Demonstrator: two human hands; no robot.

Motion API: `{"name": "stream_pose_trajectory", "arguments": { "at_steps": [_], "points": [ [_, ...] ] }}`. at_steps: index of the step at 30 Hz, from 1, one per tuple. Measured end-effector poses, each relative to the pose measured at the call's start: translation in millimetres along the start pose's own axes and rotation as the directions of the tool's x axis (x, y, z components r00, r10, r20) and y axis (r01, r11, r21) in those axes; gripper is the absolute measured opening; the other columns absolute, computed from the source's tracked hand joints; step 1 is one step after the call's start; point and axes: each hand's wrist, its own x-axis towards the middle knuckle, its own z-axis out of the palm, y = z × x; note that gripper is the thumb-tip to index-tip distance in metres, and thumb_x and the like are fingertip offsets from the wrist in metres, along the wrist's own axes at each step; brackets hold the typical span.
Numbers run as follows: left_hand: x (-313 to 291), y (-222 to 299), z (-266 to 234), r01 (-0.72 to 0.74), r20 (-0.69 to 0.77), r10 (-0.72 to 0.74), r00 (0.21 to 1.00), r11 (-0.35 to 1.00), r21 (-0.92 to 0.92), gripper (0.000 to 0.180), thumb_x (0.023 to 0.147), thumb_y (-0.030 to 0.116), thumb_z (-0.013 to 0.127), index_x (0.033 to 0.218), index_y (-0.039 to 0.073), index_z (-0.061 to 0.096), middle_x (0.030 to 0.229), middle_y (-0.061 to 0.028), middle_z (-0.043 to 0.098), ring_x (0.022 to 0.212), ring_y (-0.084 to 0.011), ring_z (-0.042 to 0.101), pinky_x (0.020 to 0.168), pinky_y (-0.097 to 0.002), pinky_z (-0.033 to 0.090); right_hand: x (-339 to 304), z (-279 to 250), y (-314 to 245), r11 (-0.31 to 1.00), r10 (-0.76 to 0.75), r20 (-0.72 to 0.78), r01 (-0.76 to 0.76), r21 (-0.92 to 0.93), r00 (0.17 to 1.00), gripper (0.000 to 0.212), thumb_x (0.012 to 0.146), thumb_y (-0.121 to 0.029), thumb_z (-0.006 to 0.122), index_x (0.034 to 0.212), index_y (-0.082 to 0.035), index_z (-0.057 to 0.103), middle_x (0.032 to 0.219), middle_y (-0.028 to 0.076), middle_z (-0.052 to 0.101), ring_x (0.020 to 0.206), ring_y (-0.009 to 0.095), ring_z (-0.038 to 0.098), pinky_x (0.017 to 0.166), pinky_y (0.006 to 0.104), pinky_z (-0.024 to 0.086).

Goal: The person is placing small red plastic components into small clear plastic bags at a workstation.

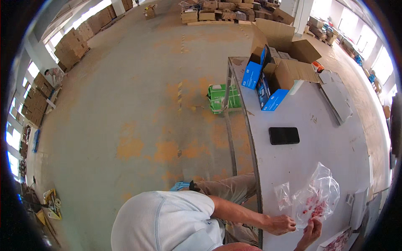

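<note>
On the white tabletop lies a large clear plastic bag [325,184] with small red pieces [312,207] inside. My right hand [310,235] is at the bag's near edge, its fingers pinched on the plastic beside the red pieces. To the left, my left hand [281,224] is closed with fingertips pressed together, close to the bag's lower left corner. Whatever sits between those fingertips is too small to make out. A smaller clear bag [282,195] lies flat just beyond my left hand.
A black phone [284,136] lies farther up the table [310,117]. Beyond it stand an open cardboard box [289,69], blue boxes [273,94] and grey flat panels [336,98]. A green package [217,98] is by the table leg. Printed sheets [337,242] lie at the near right.
</note>
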Motion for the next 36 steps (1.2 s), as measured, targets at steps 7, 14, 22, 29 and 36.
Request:
{"name": "stream_pose_trajectory", "arguments": {
  "at_steps": [7,14,22,29,36],
  "points": [
    [-3.4,-1.2,3.3,-0.031,-0.073,0.038,0.997,0.995,0.091,0.013,0.079,0.008,0.067,0.088,0.003,0.059,0.087,-0.0095,0.060,0.086,-0.0286,0.064,0.076,-0.0425,0.051,-51.6,12.4,-56.4,0.980,0.180,0.149,-0.165,-0.110,0.972,0.014,0.094,-0.012,0.070,0.102,-0.001,0.072,0.076,0.003,0.063,0.061,0.009,0.049,0.055,0.0270,0.042],
    [-6.6,0.9,5.3,-0.038,-0.010,0.040,0.999,0.990,0.135,0.019,0.077,0.011,0.069,0.091,0.002,0.060,0.092,-0.0093,0.061,0.092,-0.0270,0.062,0.080,-0.0412,0.052,-61.9,-2.4,-68.7,0.986,0.119,0.022,-0.116,-0.116,0.993,0.019,0.096,-0.015,0.068,0.105,0.001,0.073,0.079,0.003,0.065,0.064,0.012,0.053,0.060,0.0283,0.046],
    [-3.0,3.0,-0.5,-0.056,-0.060,0.062,0.996,0.994,0.098,0.015,0.078,0.008,0.068,0.091,0.004,0.062,0.091,-0.0092,0.061,0.090,-0.0280,0.062,0.080,-0.0413,0.051,-60.6,4.0,-32.5,0.958,0.057,0.159,-0.009,-0.287,0.986,0.018,0.096,-0.014,0.069,0.107,0.000,0.073,0.077,0.002,0.064,0.064,0.010,0.050,0.058,0.0286,0.043],
    [-4.8,6.0,3.2,-0.203,-0.151,0.225,0.963,0.968,0.149,0.012,0.083,0.011,0.068,0.091,0.005,0.062,0.095,-0.0087,0.063,0.091,-0.0261,0.062,0.080,-0.0414,0.051,-53.5,-8.4,-32.5,0.977,0.166,0.232,-0.127,-0.173,0.958,0.017,0.097,-0.013,0.069,0.110,-0.002,0.072,0.085,0.003,0.069,0.064,0.008,0.049,0.056,0.0269,0.041],
    [-10.1,18.3,14.2,-0.219,-0.079,0.225,0.971,0.972,0.085,0.006,0.080,0.011,0.064,0.081,0.006,0.060,0.087,-0.0100,0.062,0.085,-0.0264,0.063,0.076,-0.0407,0.052,-76.1,-17.9,-25.0,0.787,-0.050,0.267,0.203,-0.583,0.962,0.011,0.095,-0.010,0.067,0.100,-0.001,0.070,0.079,0.004,0.066,0.068,0.012,0.057,0.061,0.0306,0.047]
  ]
}}
